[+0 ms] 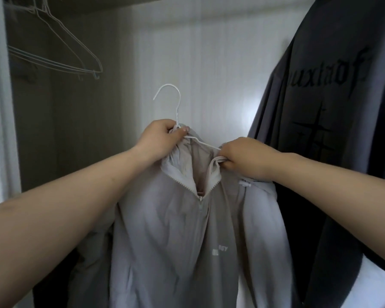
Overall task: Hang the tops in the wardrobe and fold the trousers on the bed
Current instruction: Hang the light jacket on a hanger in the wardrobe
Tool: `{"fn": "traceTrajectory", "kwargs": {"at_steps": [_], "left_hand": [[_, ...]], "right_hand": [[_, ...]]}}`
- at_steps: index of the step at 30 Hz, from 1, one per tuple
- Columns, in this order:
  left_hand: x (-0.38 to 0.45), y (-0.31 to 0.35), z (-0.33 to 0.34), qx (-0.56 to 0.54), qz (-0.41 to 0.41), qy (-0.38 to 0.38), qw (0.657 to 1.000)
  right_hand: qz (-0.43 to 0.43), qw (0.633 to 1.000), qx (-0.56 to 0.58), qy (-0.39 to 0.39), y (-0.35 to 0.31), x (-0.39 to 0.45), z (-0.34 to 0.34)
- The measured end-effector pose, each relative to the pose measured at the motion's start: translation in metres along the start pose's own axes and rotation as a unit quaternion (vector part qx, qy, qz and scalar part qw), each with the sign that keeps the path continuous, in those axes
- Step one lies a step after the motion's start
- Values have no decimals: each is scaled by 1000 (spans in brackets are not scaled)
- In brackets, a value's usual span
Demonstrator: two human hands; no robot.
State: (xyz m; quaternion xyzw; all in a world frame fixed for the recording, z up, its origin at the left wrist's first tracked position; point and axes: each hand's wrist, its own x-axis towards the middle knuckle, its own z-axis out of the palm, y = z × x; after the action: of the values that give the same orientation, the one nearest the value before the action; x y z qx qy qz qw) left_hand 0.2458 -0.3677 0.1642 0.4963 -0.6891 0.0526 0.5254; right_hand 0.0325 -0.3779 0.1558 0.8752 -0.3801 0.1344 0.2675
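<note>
A light grey zip-neck jacket (178, 236) hangs in front of me on a white wire hanger (168, 94), whose hook points up and left, free of any rail. My left hand (160, 138) grips the hanger's neck together with the jacket's collar. My right hand (245, 158) pinches the right side of the collar where the hanger's arm runs under it. The zip is open at the neck. The jacket's lower part runs out of view.
Several empty wire hangers (60, 52) hang at the upper left inside the wardrobe. A dark grey top with black lettering (333, 107) hangs at the right, close to my right arm. The white wardrobe back wall (205, 63) is behind the jacket.
</note>
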Motion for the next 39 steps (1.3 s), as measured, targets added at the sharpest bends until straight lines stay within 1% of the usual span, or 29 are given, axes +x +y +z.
{"fn": "traceTrajectory", "kwargs": {"at_steps": [3,6,8,9,11,13,16,18,19,20,21,22,23,24,25,26,29,31,33,35,37,39], "left_hand": [[2,-7,-6,33,12,-1,999],[5,-28,-24,97,6,45,994],[7,-37,-34,106,-8,61,992],[8,-38,-35,116,-8,53,992],[11,-34,-32,179,6,15,984],[12,-27,-28,286,37,-5,958],[17,-20,-31,412,80,5,908],[22,-19,-35,473,77,12,878],[24,-20,-37,485,64,8,872],[25,-20,-38,466,45,2,883],[26,-20,-39,403,18,-9,915],[26,-20,-40,304,-10,-25,952],[24,-22,-40,188,-29,-35,981],[22,-25,-41,88,-33,-33,995],[19,-28,-42,31,-24,-19,999],[18,-32,-43,9,-16,-1,1000],[17,-43,-52,-21,-38,63,997],[18,-48,-58,-25,-58,110,992],[17,-52,-62,-9,-60,141,988],[17,-56,-63,4,-53,163,985],[16,-58,-63,28,-41,174,983],[15,-56,-62,79,-16,167,983]], "right_hand": [[28,999,24,14,14,-4,-3],[67,998,-4,-7,38,-15,-3],[84,996,-14,-23,47,-21,-2],[87,996,-20,-29,49,-22,-2],[83,996,-34,-31,46,-20,-3],[70,996,-42,-21,42,-18,-6],[58,997,-53,-13,40,-17,-12],[51,997,-59,-7,41,-18,-15],[49,997,-59,-5,42,-18,-17],[47,997,-53,-4,44,-19,-17],[47,998,-43,-1,46,-20,-18],[48,998,-28,2,48,-21,-20],[50,999,-12,9,50,-21,-21],[50,999,4,19,53,-22,-22],[47,998,22,32,57,-22,-23],[40,997,41,46,61,-23,-23],[41,990,108,77,77,-28,-26],[82,978,167,90,84,-35,-28],[120,961,234,84,87,-40,-26],[138,954,261,48,86,-40,-23],[142,961,235,-17,85,-38,-23],[150,958,236,-64,85,-36,-29]]}}
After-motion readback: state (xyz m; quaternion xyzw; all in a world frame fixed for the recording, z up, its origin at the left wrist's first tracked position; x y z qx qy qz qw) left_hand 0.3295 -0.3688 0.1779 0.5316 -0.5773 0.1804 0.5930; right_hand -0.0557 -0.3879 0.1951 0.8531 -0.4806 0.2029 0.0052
